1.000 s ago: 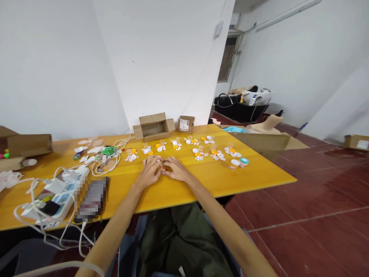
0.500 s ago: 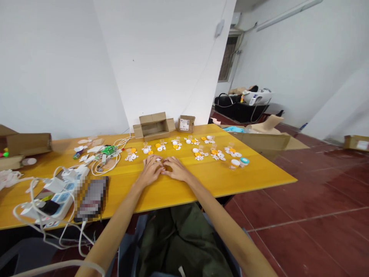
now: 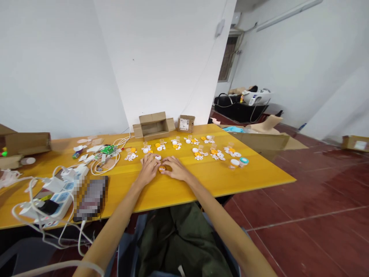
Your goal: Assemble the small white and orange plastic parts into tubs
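Note:
My left hand point(image 3: 149, 168) and my right hand point(image 3: 176, 168) meet low over the yellow table, fingers bent inward. Between their fingertips is a small round orange piece point(image 3: 162, 169) with white in its middle. Fingers of both hands close on it from either side, though its far edge is partly covered. A white round piece point(image 3: 158, 157) lies just beyond the fingers. Around the hands are small groups of orange and white round parts, such as an orange ring point(image 3: 150, 152) and a white disc point(image 3: 145, 150). Two lidded clear cups, one with a white lid point(image 3: 235, 163), one with a teal lid point(image 3: 244, 161), stand to the right.
An open cardboard box point(image 3: 154, 129) and a smaller box point(image 3: 186, 124) stand along the wall. On the left lie a power strip point(image 3: 62, 196) with plugs, a phone point(image 3: 91, 198), white cables point(image 3: 95, 165) and a green packet point(image 3: 108, 149). The table's edge point(image 3: 265, 187) runs nearby.
My fingers have parted slightly and the left hand has shifted a little left, so the orange piece between them now shows. The other parts lie as before.

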`<state>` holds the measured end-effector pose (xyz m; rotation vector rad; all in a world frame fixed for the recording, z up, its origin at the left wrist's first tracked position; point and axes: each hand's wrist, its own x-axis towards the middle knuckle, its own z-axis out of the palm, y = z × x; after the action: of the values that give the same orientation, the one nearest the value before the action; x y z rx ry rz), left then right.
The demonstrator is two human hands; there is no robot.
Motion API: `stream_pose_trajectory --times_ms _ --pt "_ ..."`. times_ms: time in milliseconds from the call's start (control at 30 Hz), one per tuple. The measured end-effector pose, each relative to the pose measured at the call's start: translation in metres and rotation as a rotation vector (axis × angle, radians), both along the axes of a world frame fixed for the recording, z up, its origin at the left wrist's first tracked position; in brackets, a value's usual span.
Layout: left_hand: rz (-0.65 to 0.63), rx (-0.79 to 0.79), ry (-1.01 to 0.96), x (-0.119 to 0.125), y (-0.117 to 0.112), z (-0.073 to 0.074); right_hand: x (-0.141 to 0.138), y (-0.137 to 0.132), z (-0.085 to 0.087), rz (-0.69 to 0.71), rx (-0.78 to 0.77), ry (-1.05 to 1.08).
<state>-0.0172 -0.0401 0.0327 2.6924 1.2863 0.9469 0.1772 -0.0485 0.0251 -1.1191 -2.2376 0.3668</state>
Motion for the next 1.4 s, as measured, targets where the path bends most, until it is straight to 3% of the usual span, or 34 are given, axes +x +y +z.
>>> stream_pose_trajectory --times_ms 500,767,1033,1400 --pt "0.039 0.057 0.048 -0.01 -0.001 -0.004 -0.001 -0.001 0.002 -0.009 -0.017 0.011" --pt "0.001 -0.012 0.05 -0.008 -0.004 -0.003 0.0 0.003 -0.003 -0.023 0.088 0.147" --pt "-0.065 -0.031 0.074 -0.003 -0.006 -0.001 0.002 0.003 -0.005 0.003 0.061 0.083" --pt "-0.072 -0.094 0.026 0.0 -0.006 -0.002 0.006 0.009 0.008 0.075 0.013 -0.028"
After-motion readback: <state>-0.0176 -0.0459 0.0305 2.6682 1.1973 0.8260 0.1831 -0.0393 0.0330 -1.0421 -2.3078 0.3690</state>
